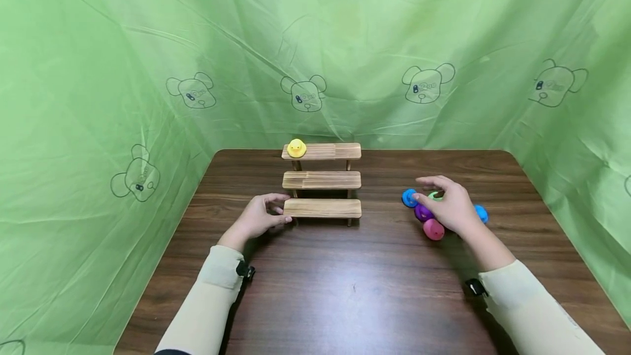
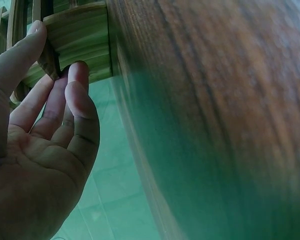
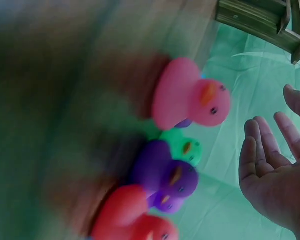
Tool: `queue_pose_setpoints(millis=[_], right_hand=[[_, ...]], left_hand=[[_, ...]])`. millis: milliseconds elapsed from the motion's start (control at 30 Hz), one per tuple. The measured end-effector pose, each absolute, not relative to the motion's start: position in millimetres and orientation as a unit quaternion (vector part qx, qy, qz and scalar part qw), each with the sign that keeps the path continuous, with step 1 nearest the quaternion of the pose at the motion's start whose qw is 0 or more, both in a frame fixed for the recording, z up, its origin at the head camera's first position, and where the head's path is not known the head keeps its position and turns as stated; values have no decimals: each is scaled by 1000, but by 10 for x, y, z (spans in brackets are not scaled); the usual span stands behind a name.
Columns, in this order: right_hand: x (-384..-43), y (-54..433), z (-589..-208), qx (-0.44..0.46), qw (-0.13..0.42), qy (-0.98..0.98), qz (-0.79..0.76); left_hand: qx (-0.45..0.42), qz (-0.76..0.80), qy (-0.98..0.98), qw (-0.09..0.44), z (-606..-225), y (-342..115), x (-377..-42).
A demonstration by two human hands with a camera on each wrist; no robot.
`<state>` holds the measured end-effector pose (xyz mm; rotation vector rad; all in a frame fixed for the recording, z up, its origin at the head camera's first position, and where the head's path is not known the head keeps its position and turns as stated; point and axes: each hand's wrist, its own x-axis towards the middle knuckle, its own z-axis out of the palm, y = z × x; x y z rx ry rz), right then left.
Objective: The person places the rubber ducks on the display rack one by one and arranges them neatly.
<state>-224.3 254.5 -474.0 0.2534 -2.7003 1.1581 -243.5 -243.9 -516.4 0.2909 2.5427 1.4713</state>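
A three-step wooden display stand stands mid-table. My left hand holds the left end of its lowest step, thumb at the front and fingers behind; the left wrist view shows the thumb against the step's edge. On the top step's left end sits a yellow rubber duck. At the right, my right hand hovers with loosely bent fingers over a cluster of rubber ducks, holding none. Among them are a blue duck, a purple duck, a green duck, a pink duck and a red duck.
Another blue duck lies to the right of my right hand, partly covered by it. The dark wood-grain table reaches back to a green cloth printed with bear faces, which encloses the far side and both flanks.
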Motion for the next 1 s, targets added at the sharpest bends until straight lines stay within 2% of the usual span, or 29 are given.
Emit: queue_pose_setpoints(millis=[567, 767, 1000], right_hand=[[-1812, 2844, -4902, 108, 68, -927, 351], [-1743, 2896, -4956, 118, 39, -926, 356], [-1684, 2898, -5021, 133, 52, -928, 344]], left_hand=[[99, 496, 857, 98, -5144, -2439, -2430], [98, 493, 859, 97, -5133, -2440, -2431], [100, 493, 859, 96, -5129, -2433, -2434]])
